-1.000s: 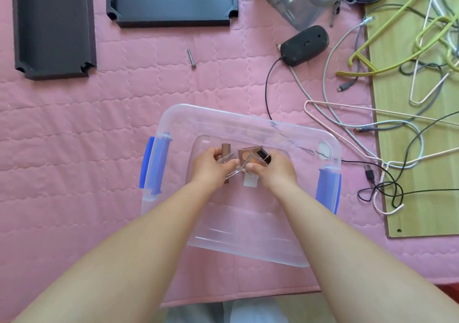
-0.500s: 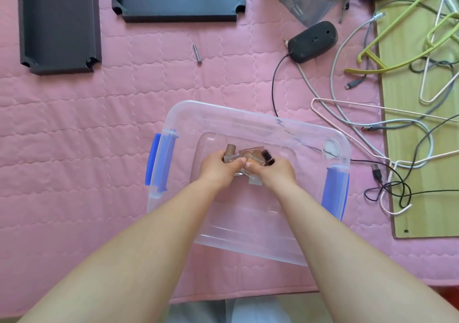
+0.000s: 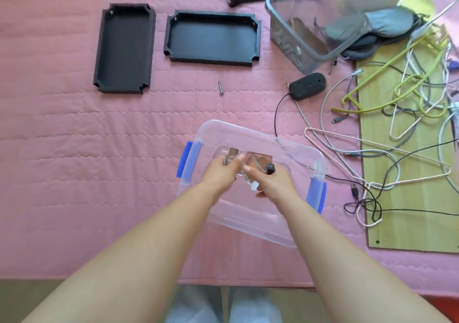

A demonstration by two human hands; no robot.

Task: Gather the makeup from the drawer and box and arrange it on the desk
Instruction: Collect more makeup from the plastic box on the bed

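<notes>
A clear plastic box [image 3: 250, 135] with blue latches lies on the pink quilted cover. Both my hands are inside it, pressed together over a small bunch of makeup. My left hand [image 3: 219, 173] is closed around a brown-capped bottle [image 3: 233, 153]. My right hand [image 3: 272, 182] grips a clear compact with brown pans [image 3: 259, 161] and a black-capped tube [image 3: 270, 168]. The parts of the makeup under my fingers are hidden.
Two black trays [image 3: 124, 49] [image 3: 212, 37] lie at the back, a small metal bolt [image 3: 220, 87] between them and the box. A second clear bin [image 3: 308, 19], a black mouse [image 3: 307, 86], tangled cables and hangers [image 3: 387, 94], and a wooden board [image 3: 407, 218] crowd the right.
My hands have closed together around the makeup in the box. The camera has tilted up, so more of the trays and the far bin shows.
</notes>
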